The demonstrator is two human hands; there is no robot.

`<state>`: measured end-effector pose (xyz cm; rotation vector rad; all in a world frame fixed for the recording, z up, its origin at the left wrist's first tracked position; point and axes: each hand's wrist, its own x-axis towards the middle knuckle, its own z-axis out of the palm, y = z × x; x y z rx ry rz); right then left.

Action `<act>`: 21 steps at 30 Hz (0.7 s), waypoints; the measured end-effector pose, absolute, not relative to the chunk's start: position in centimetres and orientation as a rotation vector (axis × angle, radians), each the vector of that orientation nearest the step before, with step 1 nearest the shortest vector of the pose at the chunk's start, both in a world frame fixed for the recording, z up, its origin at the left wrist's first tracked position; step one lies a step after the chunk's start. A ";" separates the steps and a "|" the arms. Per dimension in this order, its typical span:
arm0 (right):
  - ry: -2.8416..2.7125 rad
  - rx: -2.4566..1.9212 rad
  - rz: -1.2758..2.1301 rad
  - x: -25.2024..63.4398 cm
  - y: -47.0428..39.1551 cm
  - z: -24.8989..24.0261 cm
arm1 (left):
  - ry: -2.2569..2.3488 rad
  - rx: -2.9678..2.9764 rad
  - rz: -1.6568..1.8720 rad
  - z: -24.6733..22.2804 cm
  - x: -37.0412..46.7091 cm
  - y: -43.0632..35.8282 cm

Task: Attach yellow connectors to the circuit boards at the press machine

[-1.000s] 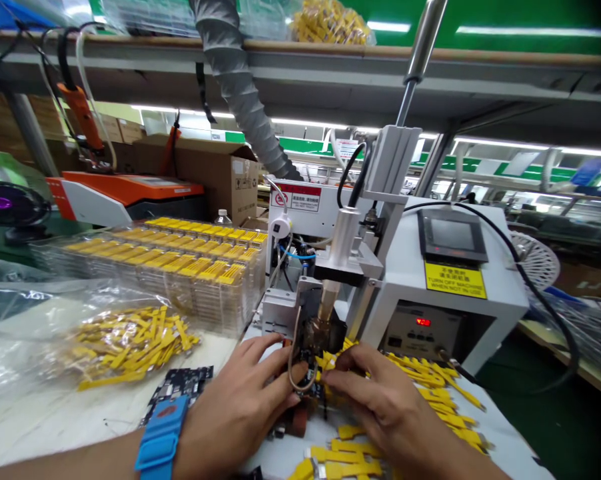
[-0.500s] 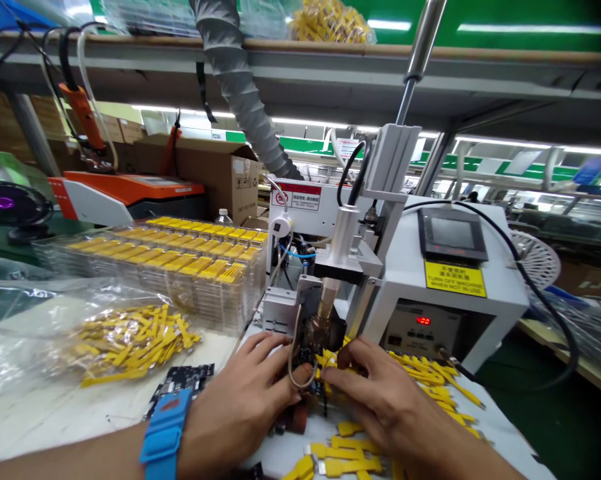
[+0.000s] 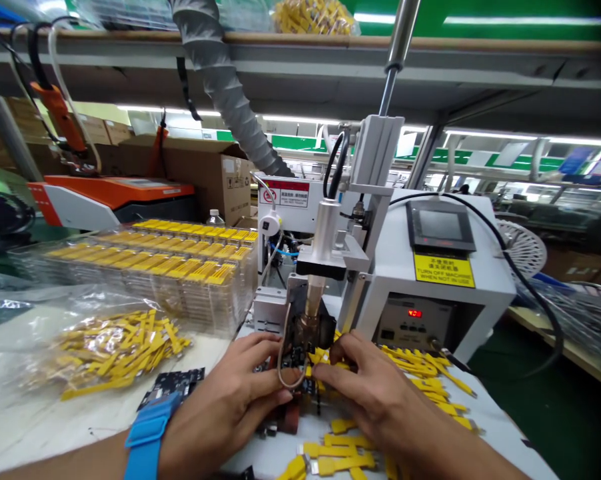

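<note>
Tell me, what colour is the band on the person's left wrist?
Bright blue; the wide wrist band shows best in the head view.

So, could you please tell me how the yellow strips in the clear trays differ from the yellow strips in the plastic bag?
The strips in the clear trays lie in neat parallel rows, while the strips in the plastic bag form a loose, tangled heap. The trays are stacked at the back beside the cardboard box; the bag lies flat on the bench, nearer the left hand. Both lots look like the same yellow parts.
</note>
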<state>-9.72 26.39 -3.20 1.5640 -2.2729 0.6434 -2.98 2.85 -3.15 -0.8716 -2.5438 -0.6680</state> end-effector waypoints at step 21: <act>-2.220 1.531 0.643 -9.6 26.5 -3.3 | -2.495 -0.890 -0.408 -3.6 -3.0 2.6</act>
